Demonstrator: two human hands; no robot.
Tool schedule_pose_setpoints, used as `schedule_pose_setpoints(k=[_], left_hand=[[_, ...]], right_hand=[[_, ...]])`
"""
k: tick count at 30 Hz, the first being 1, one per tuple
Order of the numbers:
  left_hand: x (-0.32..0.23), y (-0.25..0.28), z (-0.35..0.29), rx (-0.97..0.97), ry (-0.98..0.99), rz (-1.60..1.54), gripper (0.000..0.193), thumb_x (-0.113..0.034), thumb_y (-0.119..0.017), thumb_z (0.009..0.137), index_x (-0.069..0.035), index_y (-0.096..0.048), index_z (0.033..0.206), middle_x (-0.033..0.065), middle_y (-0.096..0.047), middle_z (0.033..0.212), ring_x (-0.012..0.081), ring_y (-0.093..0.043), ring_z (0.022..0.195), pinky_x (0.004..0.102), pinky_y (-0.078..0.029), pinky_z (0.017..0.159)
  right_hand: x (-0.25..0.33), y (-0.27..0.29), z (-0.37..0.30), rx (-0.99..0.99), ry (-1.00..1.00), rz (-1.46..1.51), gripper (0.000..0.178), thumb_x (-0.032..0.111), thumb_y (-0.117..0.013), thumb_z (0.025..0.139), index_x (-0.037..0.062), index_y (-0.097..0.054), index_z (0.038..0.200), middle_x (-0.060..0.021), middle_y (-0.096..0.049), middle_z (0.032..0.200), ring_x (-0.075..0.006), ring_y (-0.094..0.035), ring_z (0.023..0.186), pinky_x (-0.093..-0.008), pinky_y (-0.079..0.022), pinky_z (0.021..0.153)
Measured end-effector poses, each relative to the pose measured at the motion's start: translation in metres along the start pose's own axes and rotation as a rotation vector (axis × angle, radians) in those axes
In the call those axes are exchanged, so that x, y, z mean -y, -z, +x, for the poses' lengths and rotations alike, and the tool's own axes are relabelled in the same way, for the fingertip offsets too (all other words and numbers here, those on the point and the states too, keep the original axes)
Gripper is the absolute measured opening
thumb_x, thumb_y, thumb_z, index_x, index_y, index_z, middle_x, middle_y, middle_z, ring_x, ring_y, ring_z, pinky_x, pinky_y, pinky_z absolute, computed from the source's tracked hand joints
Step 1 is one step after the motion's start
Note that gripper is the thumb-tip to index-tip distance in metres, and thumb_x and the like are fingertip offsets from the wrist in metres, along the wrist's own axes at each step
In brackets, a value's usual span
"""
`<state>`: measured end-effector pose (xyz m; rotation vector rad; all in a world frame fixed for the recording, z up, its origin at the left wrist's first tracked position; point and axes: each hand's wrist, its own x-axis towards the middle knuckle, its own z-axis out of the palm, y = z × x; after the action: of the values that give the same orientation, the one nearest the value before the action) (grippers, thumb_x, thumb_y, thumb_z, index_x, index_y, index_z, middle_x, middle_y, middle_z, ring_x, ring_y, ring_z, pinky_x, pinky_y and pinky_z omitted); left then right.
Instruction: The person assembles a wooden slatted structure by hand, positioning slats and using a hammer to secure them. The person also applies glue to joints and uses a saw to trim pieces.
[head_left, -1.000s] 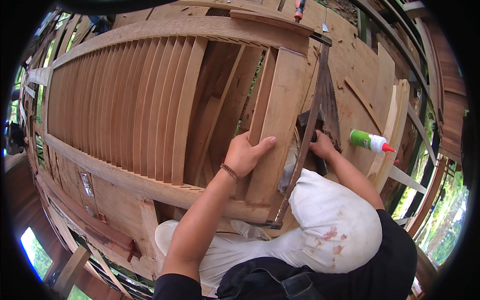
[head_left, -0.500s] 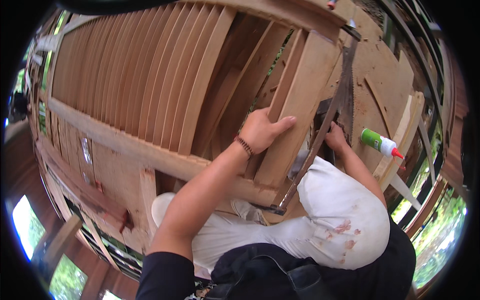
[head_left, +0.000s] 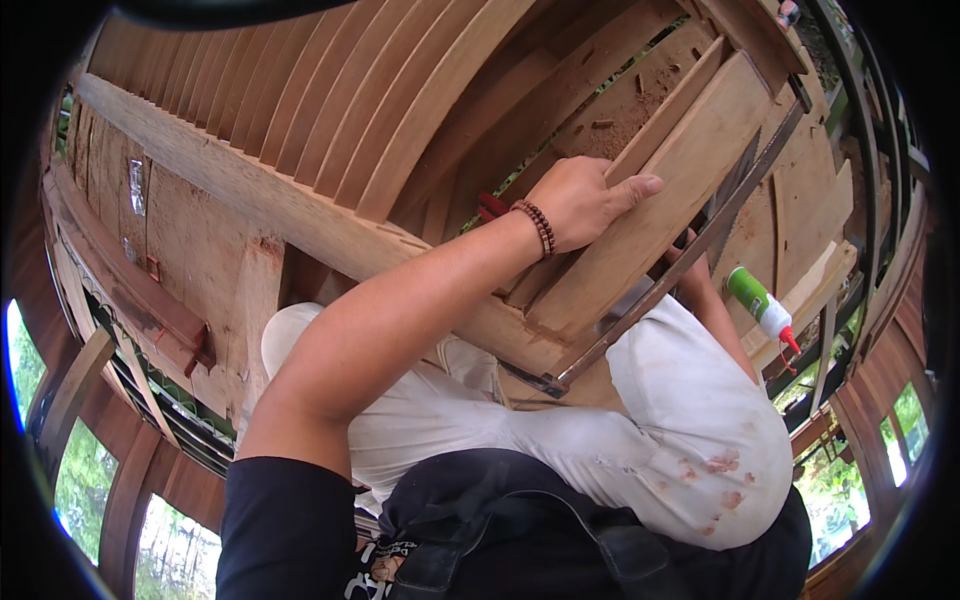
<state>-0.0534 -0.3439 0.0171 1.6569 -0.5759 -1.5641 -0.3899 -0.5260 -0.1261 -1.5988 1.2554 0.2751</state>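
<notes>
My left hand [head_left: 585, 205] is closed over the inner edge of a wide wooden rail [head_left: 665, 195] at the end of a louvered wooden panel, thumb flat on the rail's face. A long metal bar clamp [head_left: 690, 250] runs beside the rail's outer side, one jaw [head_left: 548, 384] against the frame's near edge and its other end at the far edge. My right hand [head_left: 683, 250] reaches low behind the clamp's bar, mostly hidden by it; what its fingers do does not show. Thin curved-looking slats [head_left: 400, 120] fill the panel's left part.
A green-and-white glue bottle with a red nozzle [head_left: 763, 308] lies to the right of my right forearm. Sawdust and wood chips [head_left: 640, 110] cover boards under the panel. A reddish-brown timber [head_left: 130, 275] lies at the left. My bent knee [head_left: 690, 400] is close to the clamp.
The view has shifted, so the panel sits nearer and further left of its slats' far end. My left hand keeps its hold on the rail. My right hand is now more hidden behind the clamp.
</notes>
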Motion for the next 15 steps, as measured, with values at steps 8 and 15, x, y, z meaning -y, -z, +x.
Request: schedule_pose_setpoints(k=[8, 15], left_hand=[[-0.002, 0.0, -0.001, 0.014, -0.017, -0.002, 0.077, -0.066, -0.073, 0.089, 0.006, -0.072, 0.116, 0.0188, -0.077, 0.1, 0.0249, -0.076, 0.091, 0.0364, -0.059, 0.084], [-0.004, 0.0, -0.003, 0.007, -0.014, 0.021, 0.073, -0.063, -0.071, 0.091, 0.006, -0.072, 0.116, 0.0188, -0.077, 0.1, 0.0248, -0.076, 0.091, 0.0361, -0.059, 0.083]], right_hand=[[-0.002, 0.002, 0.0, 0.051, -0.009, 0.08, 0.057, 0.017, -0.075, 0.09, -0.0021, -0.058, 0.14, -0.0187, -0.068, 0.131, -0.0269, -0.064, 0.122, -0.04, -0.05, 0.102], [-0.018, 0.003, 0.01, 0.073, -0.013, 0.041, 0.056, 0.018, -0.076, 0.089, -0.0024, -0.059, 0.138, -0.0181, -0.068, 0.13, -0.0262, -0.064, 0.12, -0.0393, -0.05, 0.102]])
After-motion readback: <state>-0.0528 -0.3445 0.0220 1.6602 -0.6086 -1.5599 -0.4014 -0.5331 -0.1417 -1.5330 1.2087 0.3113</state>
